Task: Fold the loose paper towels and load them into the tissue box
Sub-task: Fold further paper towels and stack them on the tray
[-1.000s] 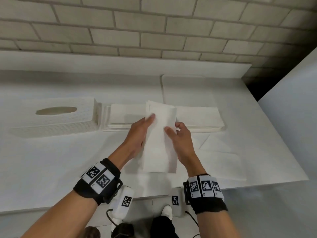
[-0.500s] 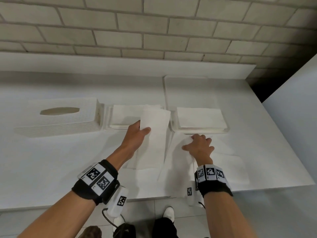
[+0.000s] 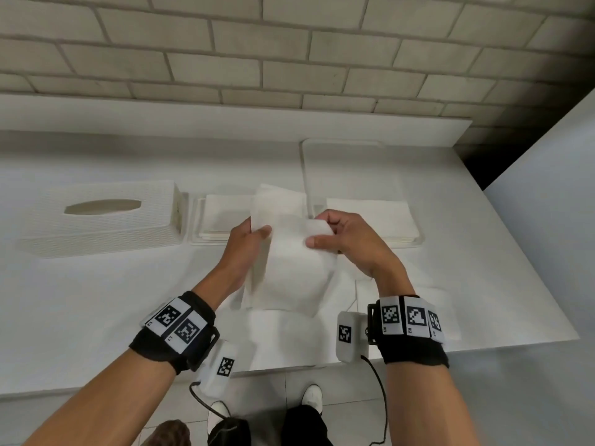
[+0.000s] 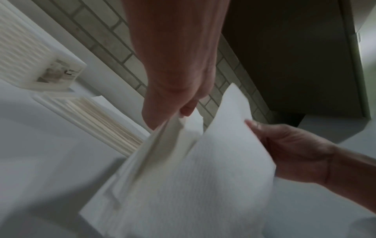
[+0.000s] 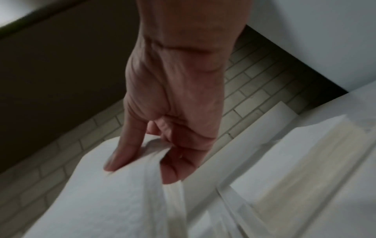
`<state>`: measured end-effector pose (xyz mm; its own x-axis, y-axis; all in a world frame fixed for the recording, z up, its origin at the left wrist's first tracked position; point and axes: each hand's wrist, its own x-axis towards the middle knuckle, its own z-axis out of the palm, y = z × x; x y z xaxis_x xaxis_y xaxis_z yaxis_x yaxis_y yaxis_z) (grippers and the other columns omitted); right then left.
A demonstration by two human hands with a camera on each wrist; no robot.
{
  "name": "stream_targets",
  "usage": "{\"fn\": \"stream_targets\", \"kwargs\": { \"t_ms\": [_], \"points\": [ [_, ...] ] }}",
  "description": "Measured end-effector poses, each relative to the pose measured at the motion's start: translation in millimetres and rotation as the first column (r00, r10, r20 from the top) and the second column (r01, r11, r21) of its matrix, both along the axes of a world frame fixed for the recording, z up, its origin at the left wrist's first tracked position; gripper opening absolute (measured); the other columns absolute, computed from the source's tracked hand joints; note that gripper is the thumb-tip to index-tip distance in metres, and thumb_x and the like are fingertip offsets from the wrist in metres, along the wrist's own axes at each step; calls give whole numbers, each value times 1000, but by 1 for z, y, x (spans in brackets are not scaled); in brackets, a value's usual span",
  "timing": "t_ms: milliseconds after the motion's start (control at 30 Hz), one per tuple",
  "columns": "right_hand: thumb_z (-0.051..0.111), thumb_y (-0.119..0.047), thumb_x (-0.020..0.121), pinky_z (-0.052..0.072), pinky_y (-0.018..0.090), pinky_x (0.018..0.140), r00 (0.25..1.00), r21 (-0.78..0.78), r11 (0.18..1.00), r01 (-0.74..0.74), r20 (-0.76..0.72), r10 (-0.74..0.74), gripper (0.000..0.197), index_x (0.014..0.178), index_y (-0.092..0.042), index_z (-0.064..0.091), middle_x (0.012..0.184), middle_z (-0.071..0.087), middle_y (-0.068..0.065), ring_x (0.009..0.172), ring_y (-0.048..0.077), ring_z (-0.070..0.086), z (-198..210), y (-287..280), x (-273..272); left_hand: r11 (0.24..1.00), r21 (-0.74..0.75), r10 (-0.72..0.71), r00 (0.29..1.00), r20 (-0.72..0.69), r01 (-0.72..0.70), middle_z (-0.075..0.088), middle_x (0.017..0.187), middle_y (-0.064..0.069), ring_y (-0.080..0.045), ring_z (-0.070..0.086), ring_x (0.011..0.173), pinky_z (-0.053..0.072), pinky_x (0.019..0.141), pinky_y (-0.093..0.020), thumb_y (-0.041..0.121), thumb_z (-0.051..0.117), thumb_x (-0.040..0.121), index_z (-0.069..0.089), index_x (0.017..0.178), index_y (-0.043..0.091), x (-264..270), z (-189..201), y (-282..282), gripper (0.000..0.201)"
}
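Observation:
I hold white paper towels (image 3: 289,262) in the air above the counter, between both hands. My left hand (image 3: 249,239) pinches a folded towel (image 4: 162,145) at its upper left edge. My right hand (image 3: 335,235) pinches a second towel (image 5: 105,193) by its upper right corner and lays it over the first. The white tissue box (image 3: 99,217) with an oval slot lies at the left. Two low trays of folded towels sit behind my hands, the left stack (image 3: 222,217) and the right stack (image 3: 376,220).
More loose towel sheets (image 3: 415,304) lie flat on the white counter (image 3: 80,300) under and right of my hands. A brick wall with a ledge (image 3: 225,114) runs behind. A white panel (image 3: 547,175) stands at the right; the counter's front edge is near my wrists.
My right hand left the loose sheets on the counter, lifted one and brought it up against the towel in my left hand. The left hand stayed near the middle, holding its towel.

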<state>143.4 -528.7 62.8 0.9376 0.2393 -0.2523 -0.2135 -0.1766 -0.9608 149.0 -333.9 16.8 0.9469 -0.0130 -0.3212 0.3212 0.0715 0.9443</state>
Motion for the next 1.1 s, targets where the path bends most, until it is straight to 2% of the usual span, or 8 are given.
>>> {"fn": "stream_targets", "kwargs": {
  "t_ms": [133, 233, 367, 433, 533, 633, 933, 1100],
  "points": [
    [77, -1, 76, 52, 22, 61, 989, 26, 995, 100, 105, -102, 20, 83, -14, 64, 81, 69, 2, 70, 14, 66, 15, 14, 7, 971, -213, -131, 988, -87, 110, 72, 104, -10, -30, 69, 89, 53, 71, -34, 19, 56, 92, 65, 121, 14, -2, 4, 2, 31],
    [76, -4, 78, 55, 31, 65, 951, -64, 968, 243, 213, -225, 16, 85, -10, 63, 82, 66, 2, 71, 14, 63, 10, 22, 15, 891, -410, -258, 960, -107, 194, 65, 123, -9, -31, 64, 106, 49, 90, -40, 45, 43, 98, 56, 134, 20, -5, 7, 5, 46],
    [79, -23, 78, 52, 32, 89, 919, -79, 936, 343, 235, -317, 53, 124, -27, 51, 125, 54, 0, 108, 15, 55, -10, 32, 13, 950, -292, -113, 994, 1, 108, 70, 120, -11, -33, 63, 116, 49, 99, -46, 26, 56, 96, 61, 125, 9, -9, 11, 7, 34],
    [80, -30, 77, 49, 32, 98, 935, 37, 940, 338, 104, -340, 74, 138, -31, 37, 136, 48, -3, 118, 12, 53, -16, 35, 8, 964, -258, -54, 996, 68, 70, 70, 119, -10, -28, 66, 111, 52, 96, -43, 18, 60, 94, 63, 122, 8, -8, 12, 10, 30],
    [74, -23, 84, 52, 44, 99, 978, 159, 965, 210, -28, -208, 53, 131, -15, 53, 123, 68, 4, 110, 20, 66, -28, 40, 2, 977, -208, -31, 993, 110, 53, 71, 116, -10, -27, 68, 107, 53, 94, -44, 20, 70, 85, 63, 119, 10, -6, 11, 13, 36],
    [68, -19, 89, 55, 43, 94, 976, 144, 966, 213, 17, -218, 36, 124, -10, 61, 113, 73, 6, 103, 21, 70, -35, 51, -7, 992, -123, -19, 991, 131, 35, 73, 111, -9, -26, 70, 102, 53, 94, -49, 15, 75, 78, 64, 115, 14, -9, 3, 17, 38],
    [73, -10, 84, 56, 38, 93, 984, 209, 966, 151, 63, -168, 39, 121, -13, 62, 115, 72, 7, 107, 21, 69, -42, 60, -14, 986, -158, -7, 976, 219, 43, 72, 110, -7, -20, 69, 102, 55, 78, -26, 16, 76, 71, 62, 117, 11, -18, -2, 26, 48],
    [74, -8, 82, 54, 45, 96, 981, 208, 962, 175, 43, -188, 44, 123, -12, 59, 117, 70, 9, 108, 25, 67, -49, 64, -15, 991, -126, -12, 979, 201, 38, 72, 111, -2, -21, 67, 106, 53, 85, -31, 6, 69, 82, 63, 111, 23, -20, -13, 25, 35]
  ]
}}
